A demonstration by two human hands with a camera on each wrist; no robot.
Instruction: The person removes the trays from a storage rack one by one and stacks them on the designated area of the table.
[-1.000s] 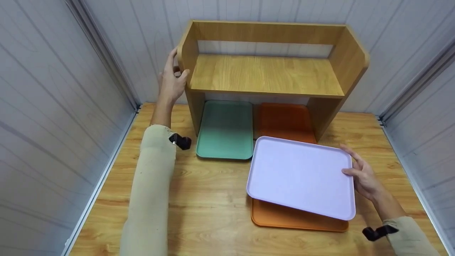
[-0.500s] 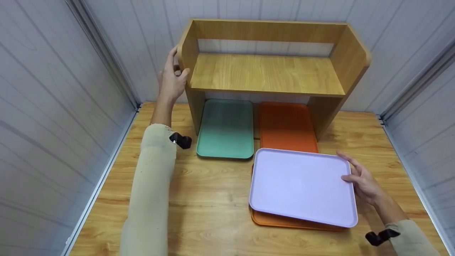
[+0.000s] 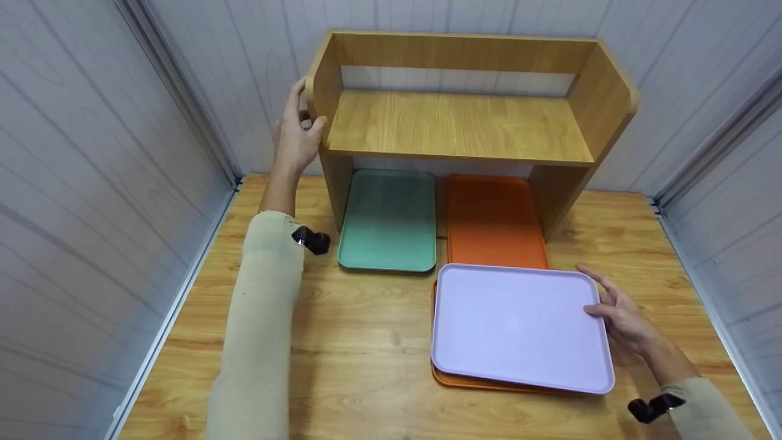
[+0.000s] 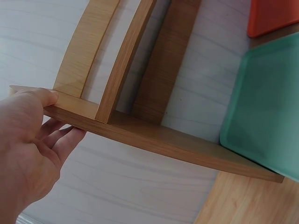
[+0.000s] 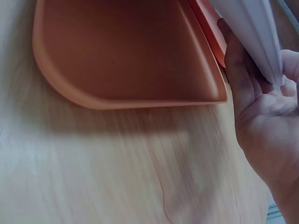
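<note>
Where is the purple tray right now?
In the head view the purple tray is front right on the wooden table, on top of an orange tray, with the right hand holding its right edge.

The wooden table (image 3: 366, 342) bears a wooden shelf unit (image 3: 464, 122), a green tray (image 3: 388, 223) and an orange tray (image 3: 492, 223) under that unit, and another orange tray (image 3: 482, 383) before it.

A green tray (image 3: 387, 221) lies flat at frame centre, its far end in shadow under a board. An orange tray (image 3: 493, 223) lies just beside it to the right. Both rest on the wood-grain worktop (image 3: 360, 354). White panelled walls (image 3: 91, 171) enclose the worktop at left, rear and right.
</note>
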